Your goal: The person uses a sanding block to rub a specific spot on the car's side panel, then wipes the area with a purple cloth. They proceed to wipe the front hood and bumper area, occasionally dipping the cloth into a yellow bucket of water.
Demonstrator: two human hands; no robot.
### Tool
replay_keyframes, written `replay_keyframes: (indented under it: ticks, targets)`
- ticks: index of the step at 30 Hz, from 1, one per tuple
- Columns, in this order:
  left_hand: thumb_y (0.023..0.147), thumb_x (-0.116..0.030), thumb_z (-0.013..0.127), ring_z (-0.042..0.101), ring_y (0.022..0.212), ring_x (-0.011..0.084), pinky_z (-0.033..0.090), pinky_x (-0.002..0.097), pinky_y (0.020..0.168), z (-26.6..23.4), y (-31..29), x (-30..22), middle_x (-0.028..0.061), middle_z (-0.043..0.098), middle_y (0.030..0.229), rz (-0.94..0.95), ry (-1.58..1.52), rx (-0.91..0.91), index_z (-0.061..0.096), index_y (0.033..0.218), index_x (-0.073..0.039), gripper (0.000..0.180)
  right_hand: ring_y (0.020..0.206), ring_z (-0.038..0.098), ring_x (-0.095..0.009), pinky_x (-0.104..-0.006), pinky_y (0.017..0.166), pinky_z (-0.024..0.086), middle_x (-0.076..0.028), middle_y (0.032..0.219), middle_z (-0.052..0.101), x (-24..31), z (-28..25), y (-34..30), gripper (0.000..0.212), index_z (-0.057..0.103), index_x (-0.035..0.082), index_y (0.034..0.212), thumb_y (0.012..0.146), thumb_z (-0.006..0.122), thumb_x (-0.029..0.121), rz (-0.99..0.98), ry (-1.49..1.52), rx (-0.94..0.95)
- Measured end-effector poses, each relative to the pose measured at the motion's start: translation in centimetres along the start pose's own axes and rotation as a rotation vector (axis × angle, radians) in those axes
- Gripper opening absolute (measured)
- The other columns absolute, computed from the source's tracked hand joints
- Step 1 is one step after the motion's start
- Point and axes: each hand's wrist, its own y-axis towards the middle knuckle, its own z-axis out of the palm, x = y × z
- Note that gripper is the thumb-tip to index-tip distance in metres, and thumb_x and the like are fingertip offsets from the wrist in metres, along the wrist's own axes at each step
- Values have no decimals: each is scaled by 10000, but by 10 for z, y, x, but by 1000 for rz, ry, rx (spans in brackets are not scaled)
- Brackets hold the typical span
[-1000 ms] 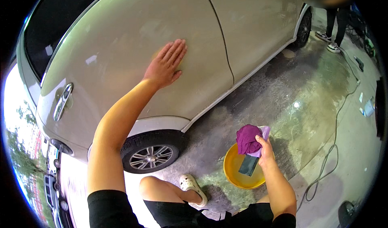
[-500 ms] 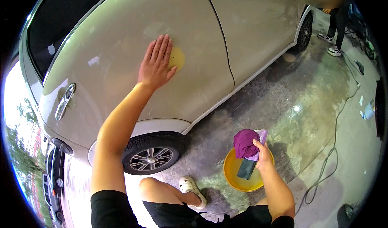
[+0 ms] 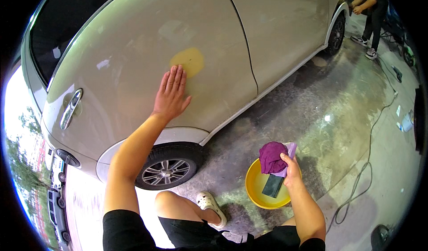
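Observation:
My left hand (image 3: 172,95) lies flat with fingers stretched on the beige car's panel (image 3: 133,73). Its fingertips touch the lower edge of a smooth yellow patch (image 3: 191,60), which shows in full above them. My right hand (image 3: 292,168) is closed round a bunched purple cloth (image 3: 272,157) and a flat lilac piece (image 3: 292,148) behind it. Below the cloth a dark grey rectangular sheet (image 3: 272,186) sticks out; whether it joins the lilac piece I cannot tell. All this is held over a yellow basin (image 3: 253,191) with cloudy liquid.
The car's wheel (image 3: 166,173) is near my knee, and its door handle (image 3: 71,109) is at the left. A cable (image 3: 369,148) snakes along the floor on the right. Another person (image 3: 372,17) bends by the far wheel (image 3: 336,35). A pale cup (image 3: 407,121) lies at the right.
My left hand has slid down the panel, uncovering more of the yellow patch. My right hand keeps its hold on the cloth. The other person has bent lower.

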Motion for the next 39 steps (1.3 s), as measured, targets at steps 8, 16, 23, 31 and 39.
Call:
replay_keyframes:
  ticks: [8,16,23,31,39]
  targets:
    - [1022,-613,373,96,1611,266,60,437,1306,-17,65,-1,115,159,1735,289,283,3,217,1640,-22,870,1191,649,-271,-429,1044,511,-107,1300,661,1,2,1,507,559,53,1375,910,721,177,-27,1,-5]
    - [1012,-657,357,87,1612,267,57,425,1306,-2,14,-9,116,148,1738,336,230,145,188,1643,-9,920,1205,638,-266,-432,1047,510,-92,1316,647,-4,6,3,547,524,82,1420,915,722,158,-28,7,52]
    - [1006,-629,402,107,1608,273,66,428,1306,32,-70,-12,132,169,1729,411,117,264,203,1632,12,918,1212,633,-265,-441,1061,503,-92,1315,644,-6,5,1,557,501,82,1439,926,714,127,-24,19,42]
    - [998,-388,584,368,1475,391,310,465,1222,0,-122,-111,239,419,1561,231,-683,279,517,1420,54,615,1249,605,-262,-414,1033,514,-143,1404,581,4,-6,-3,798,357,60,1557,874,766,98,92,-315,26]
    - [1043,-390,598,631,1177,275,494,405,1012,-35,-107,-328,122,632,1343,-399,-1945,979,540,1424,-51,514,1267,592,-297,-449,1006,535,-190,1429,539,-13,-46,1,809,301,30,1568,899,746,132,196,-564,34]
